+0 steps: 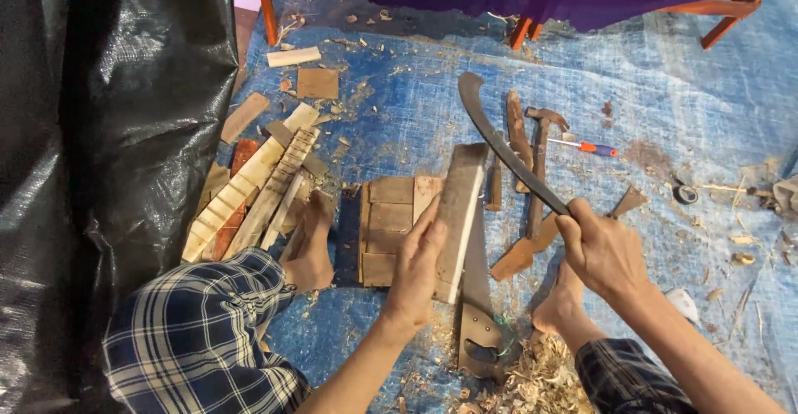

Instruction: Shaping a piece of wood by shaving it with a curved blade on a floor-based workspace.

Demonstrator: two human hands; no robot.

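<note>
My left hand (416, 268) grips the near end of a flat wooden plank (460, 206), which stands tilted on a block of joined boards (389, 227). In my right hand (600, 248) is the handle of a long curved dark blade (499, 144), raised above and to the right of the plank, its tip pointing away. Both of my bare feet rest on the blue tarp (416, 115), one left of the block (309, 252), one under my right hand (559, 306).
A handsaw (480, 314) lies beside the plank with shavings (540, 377) nearby. A hammer (540, 165), a screwdriver (590, 147) and wood scraps lie to the right. Notched wooden strips (258, 185) are piled on the left, by black plastic sheeting (108, 131). Chair legs (266, 2) stand at the back.
</note>
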